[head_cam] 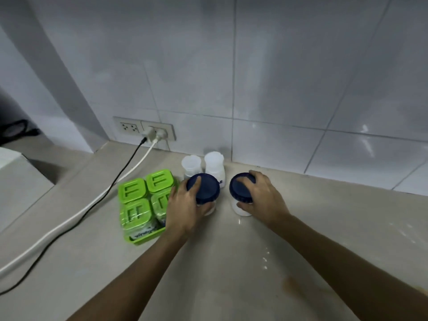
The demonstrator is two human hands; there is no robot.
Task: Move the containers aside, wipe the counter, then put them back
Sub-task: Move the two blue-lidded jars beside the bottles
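Note:
Two white jars with dark blue lids stand side by side on the beige counter [231, 262]. My left hand [185, 205] wraps the left jar [206, 187], fingers over its lid. My right hand [264, 195] grips the right jar [238, 188] the same way. Behind them, against the tiled wall, stand two small white plastic bottles [214, 164]. To the left sits a green tray [143, 237] with several green-lidded containers [143, 193].
A wall socket [143, 130] holds plugs; a black cable [99, 198] and a white cable [69, 218] trail left across the counter. White specks [265, 260] and an orange stain [291, 283] mark the counter near my right arm. A white appliance [14, 163] stands far left.

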